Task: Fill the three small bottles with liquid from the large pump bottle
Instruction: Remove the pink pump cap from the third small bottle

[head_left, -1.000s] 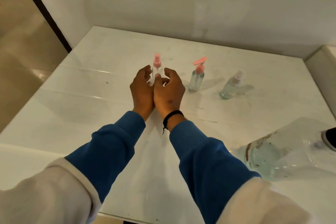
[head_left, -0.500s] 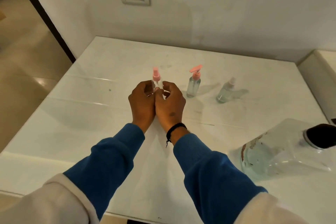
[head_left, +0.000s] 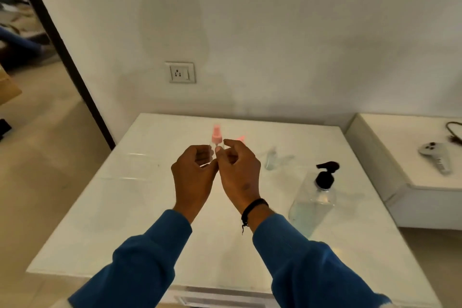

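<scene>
A small clear bottle with a pink spray cap (head_left: 216,138) is held up above the white table (head_left: 140,192) between both hands. My left hand (head_left: 193,177) curls round its body and my right hand (head_left: 240,172) pinches it just below the cap. Most of the bottle is hidden by my fingers. A second small bottle shows only its pink pump tip (head_left: 240,138) behind my right hand. The third small bottle (head_left: 271,161), clear with a pale cap, stands to the right. The large clear pump bottle (head_left: 313,204) with a black pump stands at the right, partly filled.
A wall with a socket (head_left: 180,73) backs the table. A lower white ledge (head_left: 400,182) on the right carries a grey controller (head_left: 436,157) and a cable. A dark door frame and open floor lie to the left.
Both hands have lifted the pink-capped bottle off the table. The view has tilted up and back, so the wall, ledge and whole pump bottle now show.
</scene>
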{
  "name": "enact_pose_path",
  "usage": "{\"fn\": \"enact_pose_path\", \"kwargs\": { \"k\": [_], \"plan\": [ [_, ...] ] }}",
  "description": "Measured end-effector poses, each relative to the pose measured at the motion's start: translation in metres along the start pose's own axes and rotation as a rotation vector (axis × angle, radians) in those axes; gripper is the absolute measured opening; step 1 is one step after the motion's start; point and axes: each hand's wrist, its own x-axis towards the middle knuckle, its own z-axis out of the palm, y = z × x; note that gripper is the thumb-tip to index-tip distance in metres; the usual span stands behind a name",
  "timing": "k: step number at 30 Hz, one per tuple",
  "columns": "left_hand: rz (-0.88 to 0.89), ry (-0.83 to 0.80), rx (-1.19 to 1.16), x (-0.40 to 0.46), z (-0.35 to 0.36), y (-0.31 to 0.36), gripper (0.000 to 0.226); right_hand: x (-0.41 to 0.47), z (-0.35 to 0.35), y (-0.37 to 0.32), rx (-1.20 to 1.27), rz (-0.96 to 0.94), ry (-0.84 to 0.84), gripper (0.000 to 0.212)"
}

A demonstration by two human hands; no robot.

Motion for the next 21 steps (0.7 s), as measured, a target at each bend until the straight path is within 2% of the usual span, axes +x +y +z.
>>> {"fn": "enact_pose_path", "kwargs": {
  "k": [5, 11, 14, 21],
  "plan": [
    [0.121, 0.008, -0.035, 0.008, -0.022, 0.085, 0.03, -0.003, -0.036, -0.081, -0.029, -0.157, 0.059, 0.027],
    [0.281, -0.006, -0.007, 0.017, -0.048, 0.179, 0.043, -0.004, -0.083, -0.179, -0.103, -0.338, 0.147, 0.022],
    [0.341, -0.001, -0.004, 0.014, -0.057, 0.226, 0.044, -0.006, -0.107, -0.227, -0.124, -0.411, 0.191, 0.03],
    [0.489, 0.025, -0.041, 0.01, -0.069, 0.319, 0.044, -0.01, -0.158, -0.316, -0.178, -0.521, 0.292, 0.031]
  ]
}}
